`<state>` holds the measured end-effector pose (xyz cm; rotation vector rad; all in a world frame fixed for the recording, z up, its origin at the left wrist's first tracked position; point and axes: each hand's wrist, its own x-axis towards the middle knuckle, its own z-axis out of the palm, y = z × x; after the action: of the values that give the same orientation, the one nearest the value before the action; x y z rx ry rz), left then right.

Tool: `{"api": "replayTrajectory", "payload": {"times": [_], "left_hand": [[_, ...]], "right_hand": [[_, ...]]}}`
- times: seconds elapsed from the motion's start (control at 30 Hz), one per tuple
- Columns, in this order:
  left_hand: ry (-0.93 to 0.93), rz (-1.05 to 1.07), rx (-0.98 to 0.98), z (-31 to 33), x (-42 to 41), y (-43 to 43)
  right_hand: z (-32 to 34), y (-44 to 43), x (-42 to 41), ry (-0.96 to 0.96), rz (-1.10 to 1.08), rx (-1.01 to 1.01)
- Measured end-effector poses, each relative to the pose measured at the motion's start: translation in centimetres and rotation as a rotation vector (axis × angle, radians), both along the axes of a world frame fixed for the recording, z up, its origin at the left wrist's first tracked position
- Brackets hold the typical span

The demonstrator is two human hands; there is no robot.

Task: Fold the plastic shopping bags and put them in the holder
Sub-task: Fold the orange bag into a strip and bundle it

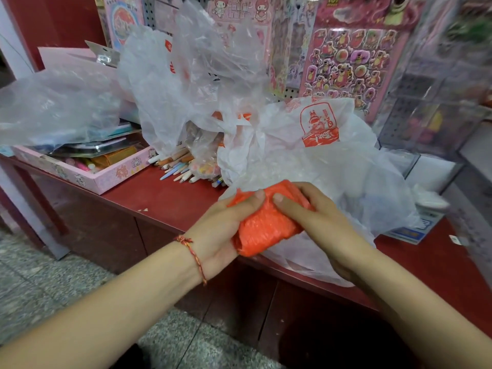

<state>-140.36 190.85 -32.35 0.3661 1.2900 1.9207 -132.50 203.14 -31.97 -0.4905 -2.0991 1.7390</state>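
Observation:
A folded orange plastic bag [266, 225] forms a thick small bundle at the front edge of the red counter [159, 195]. My left hand [226, 225] grips its left side, thumb on top. My right hand [316, 225] grips its right side, thumb meeting the left thumb. Under and behind the bundle lies a crumpled white bag with a red print [319, 129]. Clear and white bags [186, 83] pile up tall behind. No holder shows.
A pink tray [93, 179] with stationery sits at the left under a clear bag [53, 107]. Loose pencils [178, 163] lie mid-counter. Sticker sheets [348, 67] hang behind. A clear acrylic case [436, 115] stands at the right. Speckled floor [40, 275] lies below.

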Motion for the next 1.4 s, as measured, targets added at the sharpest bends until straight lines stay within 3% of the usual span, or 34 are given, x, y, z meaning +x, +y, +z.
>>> {"api": "replayTrajectory", "payload": {"times": [0.1, 0.23, 0.4, 0.7, 0.8, 1.0, 1.17, 1.4], "left_hand": [[0.035, 0.022, 0.036, 0.2, 0.7, 1.8], [0.203, 0.08, 0.033, 0.6, 1.6, 4.3], [0.36, 0.14, 0.092, 0.9, 3.6, 7.9], [0.599, 0.05, 0.115, 1.4, 5.4, 12.8], [0.657, -0.011, 0.087, 1.8, 5.5, 14.1], [0.609, 0.014, 0.123, 4.1, 3.5, 15.3], [0.572, -0.012, 0.119, 5.1, 2.5, 16.1], [0.54, -0.066, 0.179, 6.0, 2.5, 17.0]], "right_hand": [[0.6, 0.3, 0.9, -0.028, 0.142, -0.345], [1.5, 1.0, 2.2, 0.056, -0.038, -0.161], [3.1, 3.4, 4.5, 0.177, -0.149, -0.35], [3.0, 6.9, 7.1, 0.232, -0.22, -0.401], [3.6, 8.2, 7.8, 0.259, -0.353, -0.289], [9.4, 12.7, 5.8, 0.455, -0.594, 0.181], [14.7, 17.1, 2.1, 0.341, -0.663, 0.602], [13.8, 21.0, 0.3, 0.23, -0.673, 0.571]]}}
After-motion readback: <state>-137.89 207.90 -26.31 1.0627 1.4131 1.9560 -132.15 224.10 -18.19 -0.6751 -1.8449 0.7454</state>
